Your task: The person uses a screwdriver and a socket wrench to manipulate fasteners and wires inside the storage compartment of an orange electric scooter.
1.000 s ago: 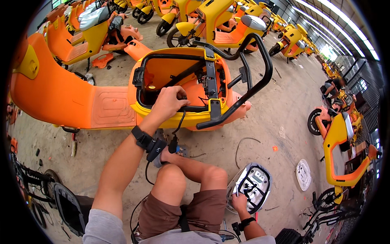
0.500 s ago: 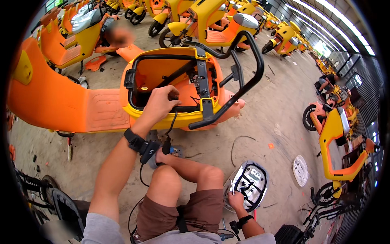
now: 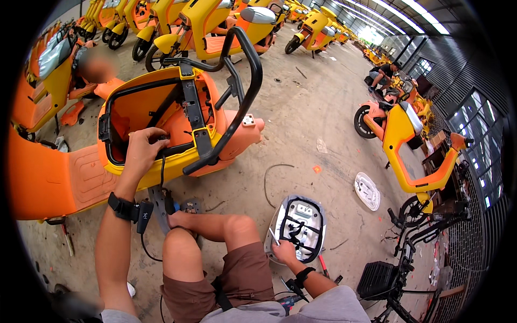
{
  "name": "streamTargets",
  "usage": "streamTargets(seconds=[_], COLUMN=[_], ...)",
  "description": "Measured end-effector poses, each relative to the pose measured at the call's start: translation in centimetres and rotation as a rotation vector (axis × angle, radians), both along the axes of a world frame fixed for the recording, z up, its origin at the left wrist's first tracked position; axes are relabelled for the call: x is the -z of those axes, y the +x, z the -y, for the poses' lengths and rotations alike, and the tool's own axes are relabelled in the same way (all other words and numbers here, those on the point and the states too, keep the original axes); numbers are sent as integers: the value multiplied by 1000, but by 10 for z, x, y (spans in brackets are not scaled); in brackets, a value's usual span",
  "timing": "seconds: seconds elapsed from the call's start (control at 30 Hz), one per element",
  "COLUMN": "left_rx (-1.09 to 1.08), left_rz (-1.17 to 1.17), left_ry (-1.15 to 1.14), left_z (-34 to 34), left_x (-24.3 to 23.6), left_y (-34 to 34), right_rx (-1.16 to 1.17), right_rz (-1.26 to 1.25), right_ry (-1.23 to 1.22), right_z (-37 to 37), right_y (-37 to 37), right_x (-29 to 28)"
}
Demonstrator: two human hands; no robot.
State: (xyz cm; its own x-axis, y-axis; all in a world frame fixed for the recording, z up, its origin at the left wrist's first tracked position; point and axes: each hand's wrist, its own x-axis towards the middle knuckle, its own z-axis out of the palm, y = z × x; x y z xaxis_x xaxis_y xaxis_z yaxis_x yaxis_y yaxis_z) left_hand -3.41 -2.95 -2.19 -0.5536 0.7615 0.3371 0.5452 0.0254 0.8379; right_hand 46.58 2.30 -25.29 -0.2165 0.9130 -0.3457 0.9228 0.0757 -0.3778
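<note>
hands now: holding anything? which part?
Left hand grips the rim of the scooter's open seat compartment, over a black cable. Right hand rests on the grey panel's near edge; grip unclear.

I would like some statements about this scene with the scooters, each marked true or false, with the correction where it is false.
1. The left hand rests on the rim of the open compartment of the orange scooter. True.
2. The right hand is raised to the black rear rail. False: it is low on the floor, at the edge of the grey panel lying there.
3. The person wears brown shorts. True.
4. The left wrist is bare. False: a black wrist strap is on it.
5. A cable hangs down from the left hand. True.
</note>
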Motion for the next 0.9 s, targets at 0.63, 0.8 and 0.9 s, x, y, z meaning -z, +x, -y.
streamTargets(seconds=[0.63,0.8,0.9], left_rx=[-31,-54,-74], left_rz=[11,-171,-209], left_ry=[4,4,20], left_z=[1,4,4], left_x=[-3,-7,-7], left_y=[4,5,6], right_rx=[12,-6,-6], right_rz=[-14,-12,-10], right_ry=[10,13,10], right_z=[0,0,0], right_y=[2,2,1], right_x=[2,0,-1])
